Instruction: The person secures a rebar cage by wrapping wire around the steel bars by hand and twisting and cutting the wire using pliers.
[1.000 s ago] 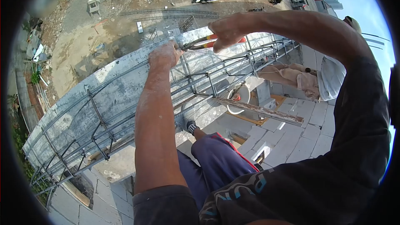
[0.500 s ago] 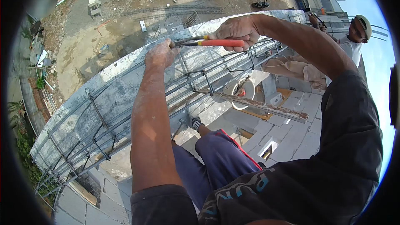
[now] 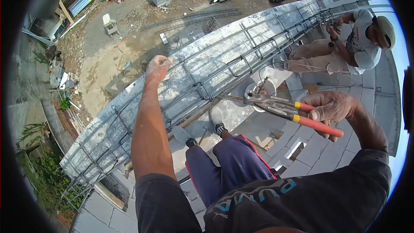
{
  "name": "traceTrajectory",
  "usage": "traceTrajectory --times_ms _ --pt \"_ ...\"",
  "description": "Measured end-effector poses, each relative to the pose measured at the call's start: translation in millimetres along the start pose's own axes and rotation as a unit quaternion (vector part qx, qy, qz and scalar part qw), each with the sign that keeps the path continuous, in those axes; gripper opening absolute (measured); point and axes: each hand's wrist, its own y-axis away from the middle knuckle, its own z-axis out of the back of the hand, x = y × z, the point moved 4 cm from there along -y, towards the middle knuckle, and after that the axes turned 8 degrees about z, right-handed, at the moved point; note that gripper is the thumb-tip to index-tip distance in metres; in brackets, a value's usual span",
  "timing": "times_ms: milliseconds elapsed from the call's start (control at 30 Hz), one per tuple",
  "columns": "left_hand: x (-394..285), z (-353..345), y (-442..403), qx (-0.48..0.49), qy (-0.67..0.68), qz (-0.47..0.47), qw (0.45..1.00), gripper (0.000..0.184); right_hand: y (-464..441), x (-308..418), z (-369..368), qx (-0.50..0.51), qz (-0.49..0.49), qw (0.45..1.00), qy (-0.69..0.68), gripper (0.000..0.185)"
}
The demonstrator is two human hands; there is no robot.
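Note:
My right hand [image 3: 334,110] grips end-cutting pincers [image 3: 282,108] by a red handle; the handles have yellow bands and stand apart. The dark pincer head points left, over the white bucket [image 3: 265,87]. My left hand [image 3: 158,70] is at the outer edge of the grey slab [image 3: 125,112], beside the steel rebar cage [image 3: 202,88]. Its fingers are curled toward the thumb, and anything between them is too small to make out.
A co-worker [image 3: 358,39] in a cap crouches at the right, hands near the cage's far end. My feet [image 3: 185,136] are below the cage. Pale block walling [image 3: 319,146] lies to the right. Beyond the slab edge, the ground [image 3: 99,69] is far below, with motorbikes and debris.
My right hand has drawn the pincers away from the rebar and down to the right. My left hand has shifted slightly from where the pincers were. The view has tilted, showing more of the co-worker.

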Motion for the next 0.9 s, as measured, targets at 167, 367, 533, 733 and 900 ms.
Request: traceTrajectory --times_ms 167,367,533,733,900 --pt "2 64 75 -0.128 0.050 -0.091 0.986 0.037 34 -144 -29 0.037 -0.061 0.994 -0.085 0.032" --pt "15 113 267 -0.309 -0.074 -0.132 0.939 0.035 2 -291 -47 -0.113 -0.048 0.991 -0.050 0.032" --pt "74 33 366 -0.080 0.237 0.063 0.966 0.056 -29 -250 -85 -0.106 0.031 0.992 0.058 0.027" --pt "-11 13 461 0.042 0.145 -0.081 0.985 0.085 -35 -153 -135 0.007 0.156 0.938 0.309 0.032" --pt "-37 -7 486 0.180 0.079 -0.106 0.975 0.065 -60 -154 -115 0.083 0.238 0.853 0.457 0.041"
